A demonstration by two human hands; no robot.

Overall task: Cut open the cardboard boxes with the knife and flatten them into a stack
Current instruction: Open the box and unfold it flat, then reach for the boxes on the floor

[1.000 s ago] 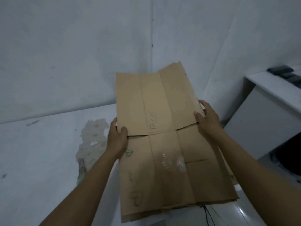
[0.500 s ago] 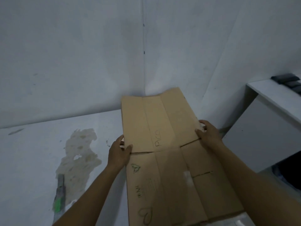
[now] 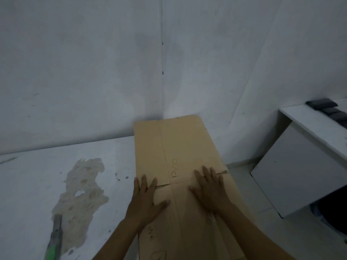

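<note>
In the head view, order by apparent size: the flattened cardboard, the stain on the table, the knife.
Largest: flattened cardboard.
Then: stain.
Smallest: knife, though the frame edge cuts it off.

Of the person, only 2 bare arms were visible. The left forearm and the right forearm were uncovered down to the lower edge. The left hand and the right hand were bare too, with long slim fingers. Finer details were too blurred to tell.
</note>
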